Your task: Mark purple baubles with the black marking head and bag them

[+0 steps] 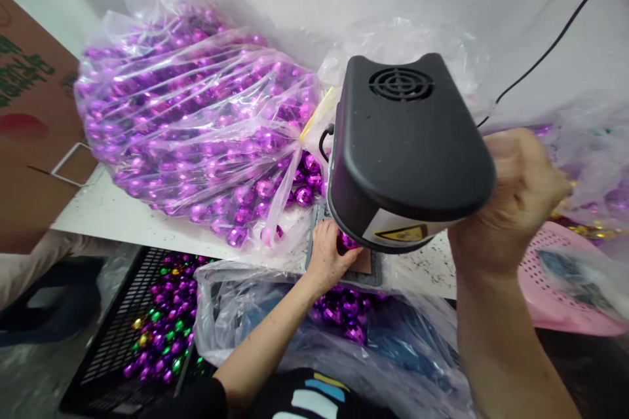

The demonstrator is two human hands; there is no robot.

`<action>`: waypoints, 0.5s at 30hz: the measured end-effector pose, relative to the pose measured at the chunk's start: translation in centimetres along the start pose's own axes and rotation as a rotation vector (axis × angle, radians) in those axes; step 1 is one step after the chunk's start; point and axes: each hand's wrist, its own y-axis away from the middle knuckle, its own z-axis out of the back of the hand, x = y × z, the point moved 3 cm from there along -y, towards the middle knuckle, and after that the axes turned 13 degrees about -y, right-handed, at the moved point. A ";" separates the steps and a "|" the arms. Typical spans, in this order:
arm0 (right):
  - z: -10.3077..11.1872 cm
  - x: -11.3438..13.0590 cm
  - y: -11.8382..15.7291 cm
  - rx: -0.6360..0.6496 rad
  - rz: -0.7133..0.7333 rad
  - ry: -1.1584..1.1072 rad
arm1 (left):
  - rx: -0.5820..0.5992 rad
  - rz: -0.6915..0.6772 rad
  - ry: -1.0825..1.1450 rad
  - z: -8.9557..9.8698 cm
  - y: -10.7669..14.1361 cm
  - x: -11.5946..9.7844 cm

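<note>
My left hand [328, 254] is closed around a shiny purple faceted ball [346, 241] at the table's front, above a dark grey pad [374, 270] with a brown patch. My right hand [514, 200] is wrapped round the right side of a black device [413, 144] with a round vent on top and a yellow warning label; the grip itself is hidden behind its body. The device hangs over the pad, just right of my left hand. Loose purple balls [304, 195] spill from the mouth of a big clear bag [196, 111] at the left.
A cardboard box [34, 131] stands far left, with a person's sleeve [29, 268] below it. A black crate [105, 321] holds small coloured balls. Clear plastic with purple balls [351, 314] lies over my lap. A pink basket [545, 268] is at right; a black cable [555, 46] runs behind.
</note>
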 end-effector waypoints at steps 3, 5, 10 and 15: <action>0.1 0.0 0.0 0.000 -0.004 0.003 | 0.013 -0.031 -0.063 0.1 0.1 -0.2; 0.1 0.0 0.0 0.001 0.001 0.007 | 0.028 -0.066 -0.089 0.2 0.4 -0.1; 0.2 0.2 -0.3 0.029 -0.021 0.027 | 0.081 -0.118 -0.116 0.3 0.8 0.2; 0.6 0.2 -0.5 0.061 -0.045 0.020 | 0.118 -0.092 -0.112 0.6 0.5 -0.1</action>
